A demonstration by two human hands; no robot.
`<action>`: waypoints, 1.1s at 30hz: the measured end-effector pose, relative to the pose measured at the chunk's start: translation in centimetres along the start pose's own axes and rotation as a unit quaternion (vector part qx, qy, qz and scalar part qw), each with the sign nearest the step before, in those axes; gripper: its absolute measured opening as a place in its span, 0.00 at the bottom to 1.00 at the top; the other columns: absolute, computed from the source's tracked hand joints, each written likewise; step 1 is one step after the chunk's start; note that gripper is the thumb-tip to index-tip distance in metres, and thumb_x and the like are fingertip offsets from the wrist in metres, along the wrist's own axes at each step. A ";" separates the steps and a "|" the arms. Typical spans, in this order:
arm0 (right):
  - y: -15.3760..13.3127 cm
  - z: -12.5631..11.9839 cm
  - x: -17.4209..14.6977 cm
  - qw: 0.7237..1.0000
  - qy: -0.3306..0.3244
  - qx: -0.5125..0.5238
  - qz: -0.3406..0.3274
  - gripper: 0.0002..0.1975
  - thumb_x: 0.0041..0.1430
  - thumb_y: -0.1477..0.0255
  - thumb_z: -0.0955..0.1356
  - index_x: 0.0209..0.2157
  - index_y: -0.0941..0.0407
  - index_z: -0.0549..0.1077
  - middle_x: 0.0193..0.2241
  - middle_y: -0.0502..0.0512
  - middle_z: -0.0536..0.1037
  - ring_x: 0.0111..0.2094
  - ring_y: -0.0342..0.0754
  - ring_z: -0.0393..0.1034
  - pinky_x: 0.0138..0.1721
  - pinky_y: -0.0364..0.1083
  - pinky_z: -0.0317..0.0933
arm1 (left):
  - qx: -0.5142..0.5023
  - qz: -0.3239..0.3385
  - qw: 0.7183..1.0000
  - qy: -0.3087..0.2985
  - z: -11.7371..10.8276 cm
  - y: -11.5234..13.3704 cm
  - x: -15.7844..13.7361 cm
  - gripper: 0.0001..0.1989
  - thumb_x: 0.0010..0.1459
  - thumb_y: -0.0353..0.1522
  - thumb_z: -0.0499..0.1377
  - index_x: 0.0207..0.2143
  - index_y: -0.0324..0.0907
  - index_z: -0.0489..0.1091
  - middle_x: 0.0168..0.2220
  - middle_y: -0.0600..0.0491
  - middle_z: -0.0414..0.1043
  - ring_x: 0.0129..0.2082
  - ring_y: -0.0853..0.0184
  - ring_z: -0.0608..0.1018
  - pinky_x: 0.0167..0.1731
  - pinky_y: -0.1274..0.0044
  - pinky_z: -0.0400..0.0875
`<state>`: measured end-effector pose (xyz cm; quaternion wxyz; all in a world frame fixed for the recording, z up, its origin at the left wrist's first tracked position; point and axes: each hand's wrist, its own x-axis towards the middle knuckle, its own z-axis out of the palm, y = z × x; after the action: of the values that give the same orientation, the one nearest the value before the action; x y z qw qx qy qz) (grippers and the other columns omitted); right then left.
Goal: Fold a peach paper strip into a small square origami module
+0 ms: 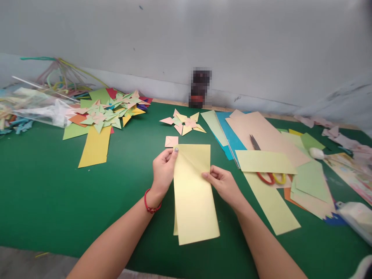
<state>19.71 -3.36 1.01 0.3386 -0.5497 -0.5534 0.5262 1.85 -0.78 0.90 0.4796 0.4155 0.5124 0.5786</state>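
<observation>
Between my two hands is a folded sheet of pale yellow paper point(195, 205), its layers slightly apart at the lower left edge. My left hand point(165, 168) pinches its upper left corner, thumb on top. On the right edge, a little lower, my right hand point(222, 182) grips the paper between thumb and fingers. Just beyond the left hand lies a small folded pink paper square point(171, 141). Farther back, several folded pink and yellow star shapes point(186, 122) rest on the green tabletop point(124, 205).
Scissors point(266, 177) lie partly under a yellow-green strip point(266, 162) at right, among coloured paper sheets point(261, 128). At back left are piled paper stars point(107, 114), a yellow strip point(94, 146) and a clear plastic bag point(43, 106). A blurred dark object point(200, 88) stands by the wall.
</observation>
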 end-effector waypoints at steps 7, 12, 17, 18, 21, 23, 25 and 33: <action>0.2 0.0 0.2 1.000 -0.017 -0.003 0.002 0.17 0.52 0.58 0.65 0.21 0.56 0.61 0.16 0.44 0.59 0.18 0.39 0.52 0.21 0.40 0.48 | 0.009 0.007 0.999 0.039 -0.1 0.1 0.2 0.15 0.53 0.41 0.56 0.34 0.39 0.72 0.25 0.53 0.72 0.21 0.72 0.71 0.20 0.82 0.63; 0.4 0.3 0.0 1.000 0.000 -0.029 0.001 0.17 0.54 0.57 0.63 0.22 0.56 0.61 0.15 0.43 0.55 0.18 0.39 0.48 0.19 0.40 0.44 | -0.025 -0.005 0.998 0.054 -0.3 -0.2 0.6 0.15 0.53 0.41 0.56 0.35 0.37 0.72 0.26 0.52 0.73 0.21 0.72 0.72 0.21 0.81 0.65; 0.1 0.3 -0.1 0.999 -0.028 -0.038 -0.010 0.17 0.52 0.59 0.65 0.21 0.55 0.59 0.15 0.42 0.56 0.17 0.38 0.48 0.19 0.40 0.43 | -0.026 -0.032 0.998 0.053 -0.5 -0.1 0.9 0.15 0.51 0.41 0.57 0.34 0.38 0.72 0.26 0.52 0.73 0.20 0.73 0.71 0.20 0.81 0.64; -0.1 0.1 0.0 0.999 -0.036 -0.035 -0.013 0.16 0.52 0.59 0.65 0.21 0.55 0.60 0.15 0.42 0.58 0.18 0.39 0.50 0.19 0.40 0.45 | -0.027 -0.039 0.998 0.045 -0.5 0.0 0.9 0.15 0.51 0.41 0.57 0.34 0.38 0.72 0.26 0.52 0.73 0.20 0.72 0.71 0.20 0.81 0.64; -0.3 -0.7 0.2 0.999 -0.011 -0.017 -0.034 0.15 0.54 0.59 0.64 0.23 0.55 0.63 0.18 0.45 0.64 0.20 0.41 0.59 0.22 0.40 0.52 | -0.024 -0.059 0.998 0.002 -0.3 0.3 0.6 0.15 0.51 0.41 0.57 0.33 0.38 0.72 0.24 0.53 0.72 0.20 0.73 0.70 0.19 0.82 0.63; -0.4 -1.2 0.3 0.998 0.031 -0.008 -0.053 0.14 0.55 0.59 0.63 0.26 0.55 0.65 0.20 0.47 0.67 0.22 0.43 0.62 0.24 0.41 0.55 | -0.003 -0.064 0.997 -0.041 0.0 0.2 0.1 0.15 0.51 0.42 0.57 0.32 0.38 0.72 0.23 0.54 0.71 0.19 0.73 0.69 0.18 0.82 0.62; -0.3 -1.6 0.3 0.995 0.079 -0.013 -0.067 0.13 0.55 0.59 0.63 0.27 0.55 0.66 0.19 0.47 0.65 0.21 0.43 0.60 0.22 0.41 0.54 | 0.026 -0.060 0.995 -0.081 0.5 0.1 -0.6 0.15 0.51 0.42 0.57 0.30 0.38 0.72 0.22 0.55 0.70 0.20 0.73 0.69 0.19 0.82 0.61; 0.4 -2.3 0.2 0.981 0.160 -0.073 -0.087 0.13 0.54 0.59 0.64 0.28 0.55 0.69 0.17 0.47 0.62 0.18 0.42 0.54 0.19 0.42 0.47 | 0.085 -0.022 0.990 -0.115 1.0 -0.1 -1.7 0.14 0.53 0.42 0.55 0.30 0.40 0.72 0.22 0.55 0.69 0.20 0.72 0.67 0.19 0.82 0.59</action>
<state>22.00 -2.76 1.07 0.4257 -0.5999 -0.5750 0.3582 3.21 -2.20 0.91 0.5109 0.5070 0.5103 0.4707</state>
